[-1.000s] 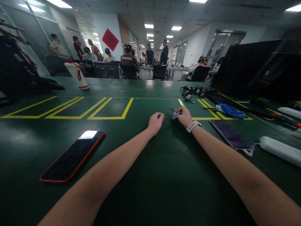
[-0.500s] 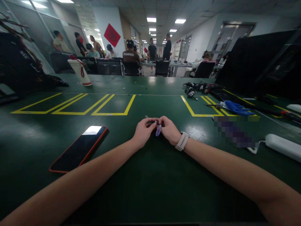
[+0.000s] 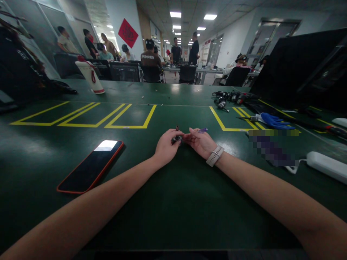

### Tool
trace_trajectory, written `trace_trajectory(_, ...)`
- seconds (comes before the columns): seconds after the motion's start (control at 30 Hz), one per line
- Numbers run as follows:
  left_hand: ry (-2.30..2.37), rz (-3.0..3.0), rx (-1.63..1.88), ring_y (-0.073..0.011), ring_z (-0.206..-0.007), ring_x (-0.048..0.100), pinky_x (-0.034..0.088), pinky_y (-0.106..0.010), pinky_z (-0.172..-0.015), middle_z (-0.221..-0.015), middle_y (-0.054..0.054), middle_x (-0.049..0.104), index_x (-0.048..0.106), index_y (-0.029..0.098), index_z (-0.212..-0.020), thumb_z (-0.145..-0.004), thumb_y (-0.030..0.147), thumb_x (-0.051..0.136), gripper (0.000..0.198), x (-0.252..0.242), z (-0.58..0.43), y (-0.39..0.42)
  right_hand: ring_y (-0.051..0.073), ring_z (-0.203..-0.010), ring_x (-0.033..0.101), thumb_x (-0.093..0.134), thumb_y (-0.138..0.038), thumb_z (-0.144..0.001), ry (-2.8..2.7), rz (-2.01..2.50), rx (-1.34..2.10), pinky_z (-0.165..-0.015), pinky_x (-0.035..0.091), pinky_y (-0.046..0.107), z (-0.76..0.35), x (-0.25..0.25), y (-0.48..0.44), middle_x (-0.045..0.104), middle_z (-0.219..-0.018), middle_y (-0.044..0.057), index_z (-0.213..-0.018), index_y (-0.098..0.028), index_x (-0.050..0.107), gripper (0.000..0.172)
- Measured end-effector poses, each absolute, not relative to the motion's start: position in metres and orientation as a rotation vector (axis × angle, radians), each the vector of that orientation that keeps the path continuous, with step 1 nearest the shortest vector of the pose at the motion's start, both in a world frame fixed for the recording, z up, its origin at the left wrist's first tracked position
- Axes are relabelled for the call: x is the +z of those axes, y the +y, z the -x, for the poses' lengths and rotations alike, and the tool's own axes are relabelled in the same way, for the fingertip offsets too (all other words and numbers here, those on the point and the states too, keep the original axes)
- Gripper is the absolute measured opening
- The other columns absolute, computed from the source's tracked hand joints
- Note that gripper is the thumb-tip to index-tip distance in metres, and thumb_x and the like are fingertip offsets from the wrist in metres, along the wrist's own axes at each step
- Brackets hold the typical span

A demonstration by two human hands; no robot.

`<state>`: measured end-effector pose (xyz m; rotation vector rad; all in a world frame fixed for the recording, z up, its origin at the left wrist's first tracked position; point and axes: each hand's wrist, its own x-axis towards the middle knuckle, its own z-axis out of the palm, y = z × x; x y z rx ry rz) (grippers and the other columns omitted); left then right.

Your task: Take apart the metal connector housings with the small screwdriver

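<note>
My left hand (image 3: 166,146) is closed around a small dark metal part (image 3: 177,138), which has a round ringed end and a short brownish stub rising above the fingers. Its remaining shape is hidden in the palm. Close beside it, my right hand (image 3: 200,141) is turned with the palm partly up, its fingers reaching toward the metal part. A screwdriver with a see-through purple handle (image 3: 202,130) lies in the right hand by the thumb; its shaft is hidden. The fingertips of both hands nearly meet, and I cannot tell whether they touch. Both hands are just above the green table (image 3: 179,202).
An orange-edged phone (image 3: 90,168) lies left of my left forearm. At right are a blue glove (image 3: 273,121), a white power strip (image 3: 328,166) and black-and-silver metal parts (image 3: 223,101). A white cylindrical container (image 3: 90,76) stands far left. Several people are beyond the table.
My right hand has drawn slightly right and turned palm up. The purple handle moved from hanging between the hands to beside the right thumb. The metal part in my left hand now points upward.
</note>
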<state>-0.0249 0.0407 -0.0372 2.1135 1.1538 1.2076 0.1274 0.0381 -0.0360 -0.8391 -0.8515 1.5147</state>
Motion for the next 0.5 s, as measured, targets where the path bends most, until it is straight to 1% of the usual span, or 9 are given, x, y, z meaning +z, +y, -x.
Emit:
trace_trajectory(0.17,1.215,-2.103,1.291,-0.0201,-0.103,0.058,0.048,-0.035,-0.087,-0.110,-0.007,0.061,0.066,0.020,-0.097,-0.076,0.008,0.054,0.027,-0.0381,0.0261,0.0412,0.016,-0.060,0.064,0.060,-0.037,-0.079,-0.831,0.851,1.523,-0.072,0.050,0.035,-0.1261,-0.0357,0.0369,0.063,-0.056,-0.002,-0.068,-0.022,0.045,0.024)
trace_trajectory(0.3,1.234,-2.083,1.270,-0.0195,-0.101,0.058,0.048,-0.033,-0.086,-0.107,-0.007,0.062,0.067,0.019,-0.094,-0.075,0.008,0.055,0.025,-0.0381,0.0271,0.0421,0.016,-0.059,0.063,0.053,-0.043,-0.081,-0.833,0.849,1.529,-0.073,0.049,0.036,-0.1264,-0.0346,0.0349,0.064,-0.058,0.000,-0.068,-0.022,0.045,0.026)
trace_trajectory(0.4,1.230,-1.969,1.390,-0.0190,-0.099,0.058,0.050,-0.032,-0.081,-0.108,-0.007,0.061,0.067,0.021,-0.096,-0.075,0.011,0.057,0.025,-0.0384,0.0271,0.0429,0.016,-0.061,0.062,0.048,-0.045,-0.082,-0.839,0.852,1.525,-0.075,0.049,0.036,-0.1265,-0.0332,0.0338,0.062,-0.058,0.000,-0.067,-0.022,0.045,0.028)
trace_trajectory(0.5,1.221,-1.784,1.471,-0.0169,-0.091,0.060,0.050,-0.031,-0.078,-0.104,-0.006,0.061,0.067,0.020,-0.095,-0.071,0.010,0.061,0.026,-0.0396,0.0265,0.0447,0.016,-0.059,0.060,0.044,-0.047,-0.083,-0.856,0.879,1.509,-0.075,0.049,0.035,-0.1263,-0.0326,0.0334,0.059,-0.056,0.000,-0.066,-0.021,0.048,0.030)
